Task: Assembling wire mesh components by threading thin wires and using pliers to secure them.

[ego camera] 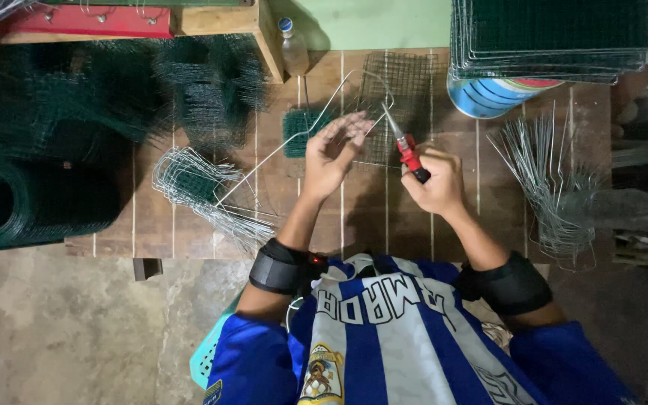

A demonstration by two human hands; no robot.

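My left hand [333, 154] pinches a long bent steel wire [279, 146] that runs down-left across the wooden table [361, 217]. My right hand [435, 180] grips red-handled pliers [408, 150], whose jaws meet the wire near a rectangular wire mesh panel [406, 97] lying flat under both hands. A small green mesh piece [299, 129] lies just left of my left hand.
Rolls and heaps of dark green mesh [31, 202] fill the left side. Bent wire bundles lie at left [196, 187] and right [556, 187]. A stack of green mesh panels [556, 37] rests on a striped tub [500, 94]. Plastic bottles stand at the back [292, 45] and right [631, 206].
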